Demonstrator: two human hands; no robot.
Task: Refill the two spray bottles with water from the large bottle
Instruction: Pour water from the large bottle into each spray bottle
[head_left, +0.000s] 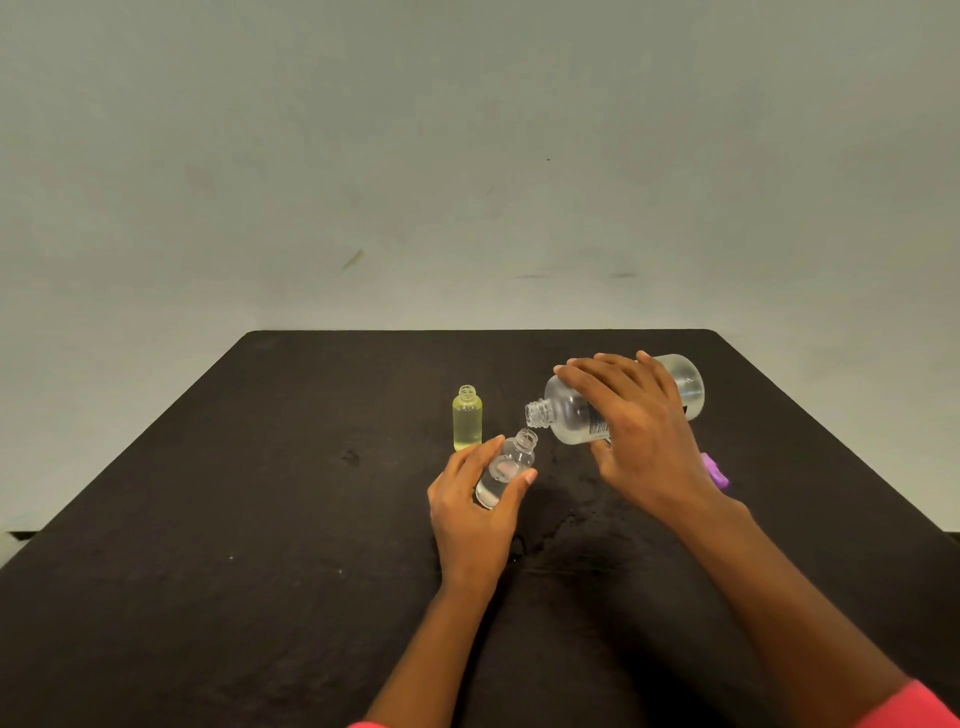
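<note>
- Yellow spray bottle (467, 418) is standing upright and uncapped just left of the frame's centre on the dark table (260, 519). It is holding yellowish liquid nearly up to its shoulder, and nothing is touching it.
- Left hand (475, 512) is reaching in from the lower middle. Its thumb and fingers are curling round the lower body of the clear spray bottle (506, 467) and gripping it.
- The clear spray bottle is leaning just below and right of the yellow one, with its open neck pointing up and to the right. It is partly filled with clear liquid; whether its base is touching the table cannot be told.
- Large bottle (566, 415) is hanging almost on its side, right of centre. Its open mouth is pointing left and sitting just above the clear spray bottle's neck.
- Right hand (639, 441) is wrapping over the large bottle from above, fingers spreading across its top and thumb pressing from underneath.
- Purple plastic piece (716, 470) is lying on the table beyond the right wrist, partly hidden.
- Pink sleeve (904, 709) is showing at the lower right corner.
</note>
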